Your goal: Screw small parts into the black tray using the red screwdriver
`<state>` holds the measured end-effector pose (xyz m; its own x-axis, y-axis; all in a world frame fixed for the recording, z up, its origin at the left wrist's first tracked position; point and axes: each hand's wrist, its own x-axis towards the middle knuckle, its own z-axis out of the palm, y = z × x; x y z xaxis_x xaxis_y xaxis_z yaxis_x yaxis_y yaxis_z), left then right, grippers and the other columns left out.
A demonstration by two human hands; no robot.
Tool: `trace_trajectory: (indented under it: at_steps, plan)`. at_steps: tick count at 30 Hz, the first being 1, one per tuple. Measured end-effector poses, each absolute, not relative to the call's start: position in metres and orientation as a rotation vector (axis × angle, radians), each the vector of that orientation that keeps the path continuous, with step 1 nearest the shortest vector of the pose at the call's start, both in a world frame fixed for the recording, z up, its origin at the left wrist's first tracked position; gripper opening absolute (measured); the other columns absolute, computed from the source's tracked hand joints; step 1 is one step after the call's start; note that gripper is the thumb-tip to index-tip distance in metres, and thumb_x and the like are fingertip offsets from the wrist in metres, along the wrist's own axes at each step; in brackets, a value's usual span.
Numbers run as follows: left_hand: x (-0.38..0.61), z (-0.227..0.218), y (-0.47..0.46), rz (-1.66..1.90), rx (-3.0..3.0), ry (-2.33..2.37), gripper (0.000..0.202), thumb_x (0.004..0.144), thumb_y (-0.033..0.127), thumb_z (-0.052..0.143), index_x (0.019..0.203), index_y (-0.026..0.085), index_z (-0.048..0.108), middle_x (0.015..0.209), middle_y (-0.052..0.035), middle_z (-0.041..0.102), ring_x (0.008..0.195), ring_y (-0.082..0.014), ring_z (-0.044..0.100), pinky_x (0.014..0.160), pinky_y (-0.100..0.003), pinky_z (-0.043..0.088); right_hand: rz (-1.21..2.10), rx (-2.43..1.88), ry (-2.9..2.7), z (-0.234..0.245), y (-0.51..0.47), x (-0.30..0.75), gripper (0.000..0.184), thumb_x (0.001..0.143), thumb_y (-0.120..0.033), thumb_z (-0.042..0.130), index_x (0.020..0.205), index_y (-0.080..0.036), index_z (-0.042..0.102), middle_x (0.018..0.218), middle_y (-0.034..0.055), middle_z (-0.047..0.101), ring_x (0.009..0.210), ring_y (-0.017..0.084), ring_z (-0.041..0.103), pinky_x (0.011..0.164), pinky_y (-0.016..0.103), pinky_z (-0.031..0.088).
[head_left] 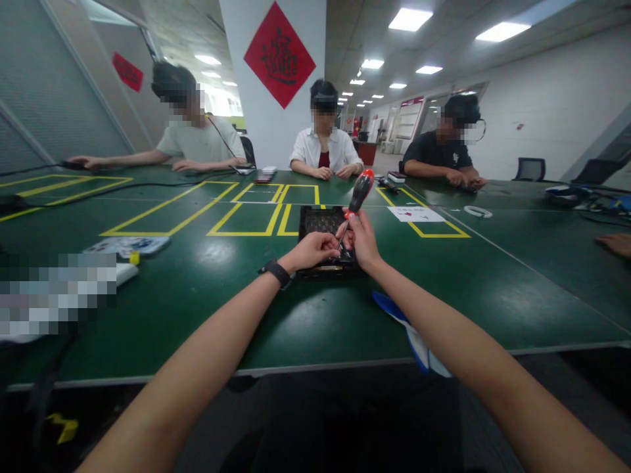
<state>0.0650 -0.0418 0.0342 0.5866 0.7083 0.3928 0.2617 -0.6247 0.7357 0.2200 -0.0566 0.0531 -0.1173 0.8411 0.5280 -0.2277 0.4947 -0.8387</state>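
Observation:
A black plastic crate-like box with an open top sits on the green table in front of me. My right hand grips a red-and-black screwdriver low on its handle. The handle points up and leans right, while the metal shaft slants down into the box. My left hand, with a black band on its wrist, reaches over the box's left side. Its fingertips pinch together close to the screwdriver's tip; whatever is between them is too small to make out. Both hands cover much of the box's inside.
Yellow tape outlines mark the green table. Blue-and-white gloves lie at the front edge beneath my right forearm. A paper sheet and a white ring lie to the right. Several people sit around the far side. A black cable crosses the left.

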Motion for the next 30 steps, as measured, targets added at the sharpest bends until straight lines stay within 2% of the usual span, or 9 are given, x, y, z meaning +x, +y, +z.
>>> trace_trajectory:
  at_steps: [6, 13, 20, 24, 30]
  plan:
    - [0.0657, 0.0376, -0.0445, 0.871, 2.117, 0.635, 0.019, 0.079, 0.027, 0.056, 0.087, 0.012, 0.064, 0.084, -0.0071, 0.069, 0.079, -0.0164, 0.064, 0.074, -0.028, 0.048, 1.041, -0.609, -1.391, 0.0523, -0.0545, 0.2202, 0.038, 0.083, -0.053, 0.046, 0.105, -0.022, 0.049, 0.06, -0.0053, 0.059, 0.033, 0.003, 0.038, 0.033, 0.016, 0.026]
    - [0.0675, 0.0371, -0.0458, 0.976, 2.139, 0.779, 0.027, 0.068, 0.035, 0.069, 0.08, 0.012, 0.062, 0.067, -0.0012, 0.062, 0.061, -0.0116, 0.056, 0.059, -0.023, 0.044, 1.009, -0.61, -1.41, 0.0525, -0.057, 0.2191, 0.038, 0.083, -0.052, 0.046, 0.106, -0.023, 0.05, 0.06, -0.0048, 0.06, 0.036, 0.004, 0.04, 0.035, 0.017, 0.027]
    - [0.066, 0.0378, -0.0458, 0.912, 2.111, 0.736, 0.021, 0.073, 0.029, 0.063, 0.086, 0.012, 0.065, 0.077, -0.0051, 0.068, 0.071, -0.0148, 0.062, 0.067, -0.025, 0.047, 0.954, -0.639, -1.389, 0.0551, -0.0618, 0.2199, 0.038, 0.082, -0.055, 0.045, 0.101, -0.022, 0.05, 0.071, -0.0018, 0.062, 0.047, 0.005, 0.048, 0.036, 0.014, 0.032]
    - [0.0655, 0.0392, -0.0465, 0.887, 2.157, 0.728, 0.017, 0.074, 0.026, 0.06, 0.082, 0.012, 0.066, 0.079, -0.0039, 0.068, 0.075, -0.0152, 0.062, 0.072, -0.025, 0.047, 0.972, -0.607, -1.41, 0.0545, -0.0633, 0.2193, 0.038, 0.081, -0.055, 0.047, 0.103, -0.024, 0.047, 0.074, -0.0025, 0.063, 0.046, 0.005, 0.05, 0.037, 0.014, 0.038]
    - [0.0665, 0.0391, -0.0487, 0.935, 2.122, 0.733, 0.018, 0.072, 0.029, 0.063, 0.073, 0.011, 0.061, 0.068, 0.0004, 0.062, 0.064, -0.0113, 0.057, 0.062, -0.022, 0.044, 1.049, -0.525, -1.409, 0.0541, -0.0623, 0.2173, 0.035, 0.082, -0.054, 0.047, 0.101, -0.025, 0.04, 0.069, -0.0042, 0.06, 0.049, 0.008, 0.056, 0.037, 0.016, 0.042]
